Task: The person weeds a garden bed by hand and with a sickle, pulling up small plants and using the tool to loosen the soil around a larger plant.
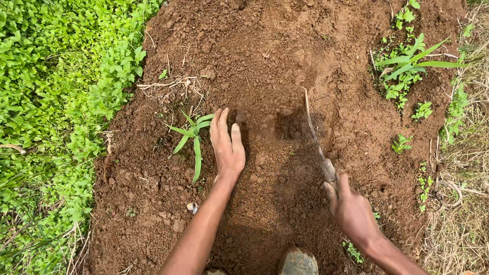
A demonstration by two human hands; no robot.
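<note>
My left hand (pixel 227 144) lies flat on the brown soil (pixel 265 61), fingers together and pointing away, just right of a small green seedling (pixel 192 136) with long narrow leaves. My right hand (pixel 350 209) grips the handle of a thin curved blade tool (pixel 313 132), whose blade runs up into a shallow dug patch of loose soil (pixel 277 114) between the two hands. Blurred soil shows near the blade tip.
Dense green ground cover (pixel 56 102) borders the bed on the left. Another leafy seedling and small weeds (pixel 410 63) grow at the upper right, beside dry grass (pixel 466 168). A muddy shoe tip (pixel 298 261) shows at the bottom edge.
</note>
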